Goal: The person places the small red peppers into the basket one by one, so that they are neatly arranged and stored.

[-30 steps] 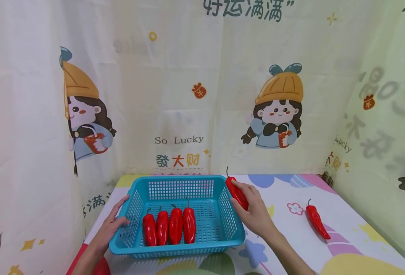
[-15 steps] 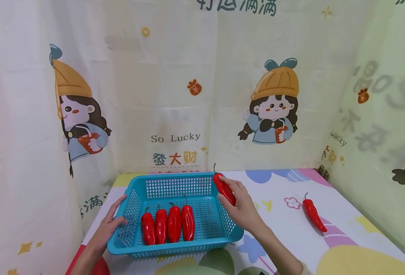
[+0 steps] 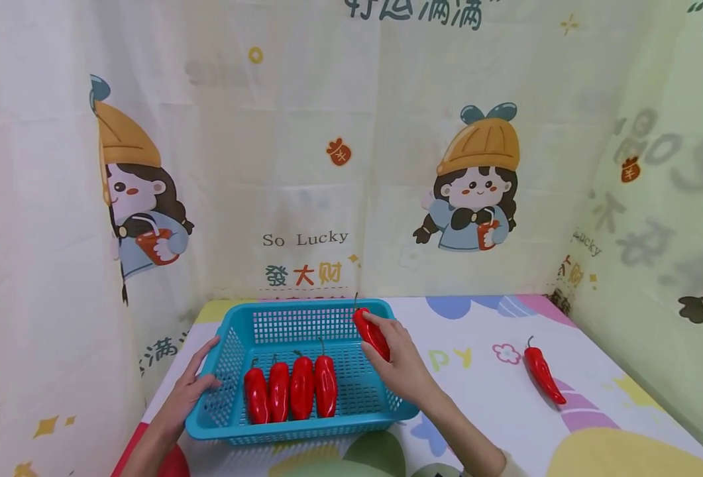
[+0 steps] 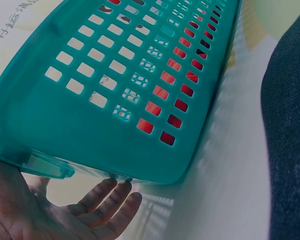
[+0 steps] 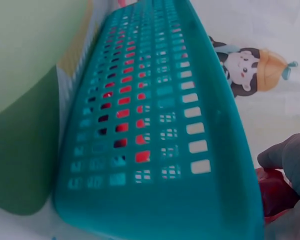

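Note:
My right hand (image 3: 403, 366) holds a red chili pepper (image 3: 372, 336) between thumb and fingers, stem up, over the right end of a blue-green plastic basket (image 3: 303, 432). In the right wrist view, part of that chili pepper (image 5: 276, 192) shows beyond the basket rim. My left hand (image 3: 185, 392) grips the basket's left end, thumb over the rim. Its fingertips touch the outer wall in the left wrist view. Several red chili peppers (image 3: 301, 389) lie side by side in the left and middle of the basket, stems pointing away. Their undersides are hidden.
Another red chili pepper (image 3: 544, 375) lies on the patterned tablecloth (image 3: 476, 331) to the right of the basket. A printed curtain (image 3: 387, 218) stands behind the table and along both sides. Something red (image 3: 174, 462) shows by my left forearm.
My right hand has carried its chili pepper leftward, from beside the basket's right rim to over the inside. The left hand stays on the basket. The view has shifted slightly.

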Tool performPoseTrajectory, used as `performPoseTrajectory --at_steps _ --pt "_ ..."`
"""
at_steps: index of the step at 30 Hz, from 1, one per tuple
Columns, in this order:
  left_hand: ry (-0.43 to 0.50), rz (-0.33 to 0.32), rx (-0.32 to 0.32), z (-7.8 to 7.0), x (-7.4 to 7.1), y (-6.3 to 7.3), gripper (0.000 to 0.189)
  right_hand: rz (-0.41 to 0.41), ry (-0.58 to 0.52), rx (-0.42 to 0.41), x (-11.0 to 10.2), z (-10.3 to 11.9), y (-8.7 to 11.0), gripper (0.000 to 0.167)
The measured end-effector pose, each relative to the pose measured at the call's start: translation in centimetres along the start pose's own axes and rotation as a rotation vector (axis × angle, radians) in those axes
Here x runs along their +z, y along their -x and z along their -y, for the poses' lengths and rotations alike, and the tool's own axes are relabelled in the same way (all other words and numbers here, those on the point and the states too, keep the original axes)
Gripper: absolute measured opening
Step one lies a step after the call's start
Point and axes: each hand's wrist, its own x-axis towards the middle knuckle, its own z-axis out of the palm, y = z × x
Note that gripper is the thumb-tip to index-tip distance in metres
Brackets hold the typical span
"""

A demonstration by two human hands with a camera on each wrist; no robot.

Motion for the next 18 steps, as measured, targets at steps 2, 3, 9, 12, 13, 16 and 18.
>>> performPoseTrajectory --at_steps 2,3,9,12,13,16,18 --pt "0.004 0.003 0.001 0.0 0.0 0.1 0.086 0.022 -0.006 0.008 0.4 0.0 -0.1 0.068" --pt "0.008 0.002 0.000 0.0 0.0 0.1 0.086 0.031 -0.011 0.010 0.5 0.0 -0.1 0.068" --pt "0.018 0.006 -0.004 0.2 0.0 0.0 0.086 0.081 -0.016 -0.004 1.3 -0.1 -0.2 0.064" --pt "0.012 0.005 -0.009 0.1 0.0 0.0 0.086 0.092 -0.008 -0.023 1.5 -0.3 -0.2 0.063" --pt "0.010 0.006 -0.008 0.1 0.0 0.0 0.086 0.094 -0.006 -0.024 1.6 -0.4 -0.2 0.062" --pt "0.005 0.009 -0.003 0.0 0.0 0.0 0.087 0.104 -0.005 -0.014 1.8 -0.5 -0.2 0.061" --pt "0.005 0.010 0.002 -0.1 0.0 0.1 0.087 0.119 -0.006 0.008 2.0 -0.7 -0.3 0.061"
